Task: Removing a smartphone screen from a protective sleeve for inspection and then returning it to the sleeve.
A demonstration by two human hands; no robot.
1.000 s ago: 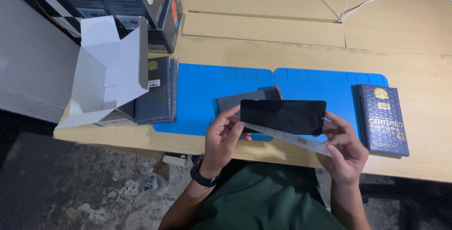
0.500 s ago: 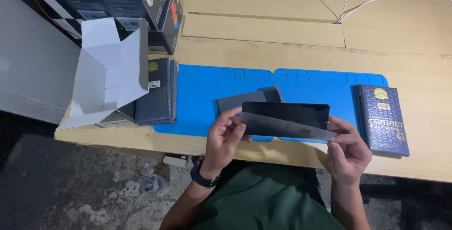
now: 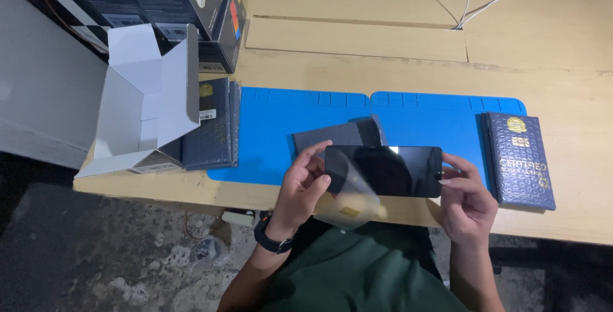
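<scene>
Hands hold a black phone point(image 3: 386, 170) level above the near edge of the blue mat point(image 3: 274, 127). The left hand point(image 3: 305, 187) pinches its left end, thumb on a clear film point(image 3: 348, 194) hanging loose below. The right hand point(image 3: 468, 198) grips the right end with curled fingertips.

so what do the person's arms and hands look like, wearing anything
Both forearms are bare, no sleeves showing and no gloves. The left hand has a black band, like a watch or tracker, on its wrist. The right hand and its wrist show nothing worn; no rings can be made out.
</scene>
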